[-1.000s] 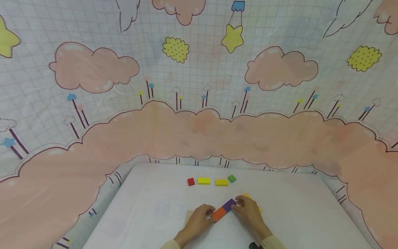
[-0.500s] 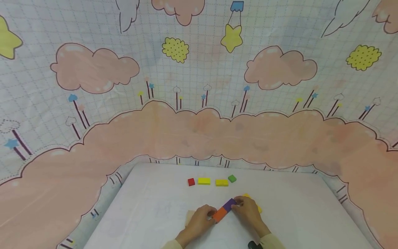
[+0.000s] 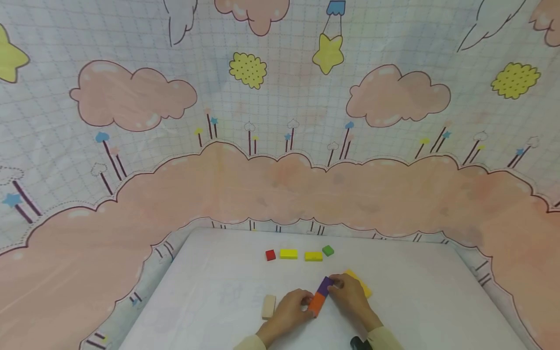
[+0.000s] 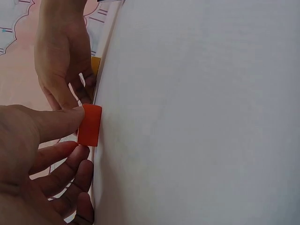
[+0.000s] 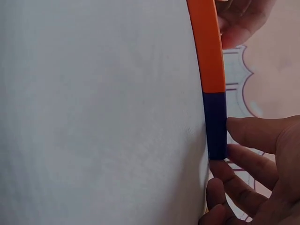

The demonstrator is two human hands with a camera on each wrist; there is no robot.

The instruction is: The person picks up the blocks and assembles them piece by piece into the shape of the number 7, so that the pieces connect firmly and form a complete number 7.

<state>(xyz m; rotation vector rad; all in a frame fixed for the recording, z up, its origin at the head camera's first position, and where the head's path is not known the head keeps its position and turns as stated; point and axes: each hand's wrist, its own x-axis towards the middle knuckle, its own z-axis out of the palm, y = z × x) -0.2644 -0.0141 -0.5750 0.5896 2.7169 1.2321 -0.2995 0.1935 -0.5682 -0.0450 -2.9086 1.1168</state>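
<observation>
An orange block (image 3: 317, 305) and a purple block (image 3: 325, 286) lie end to end on the white table, forming one slanted bar. My left hand (image 3: 288, 311) pinches the near, orange end between thumb and fingers. At the far end, my right hand (image 3: 353, 297) holds the purple block with thumb and fingertips. The right wrist view shows the orange block (image 5: 208, 47) meeting the dark purple block (image 5: 216, 125) with no visible gap. In the left wrist view only the end of the orange block (image 4: 90, 125) shows; the purple one is hidden.
A plain wooden block (image 3: 269, 307) lies left of my left hand. Partly behind my right hand is a yellow-orange block (image 3: 363, 284). Farther back stand a red block (image 3: 270, 255), two yellow blocks (image 3: 288, 253) and a green block (image 3: 328, 251). A black object (image 3: 359, 343) sits by the right sleeve.
Both hands have turned the orange and purple bar steeper, its near end swinging right. My left hand has shifted right, uncovering more of the wooden block.
</observation>
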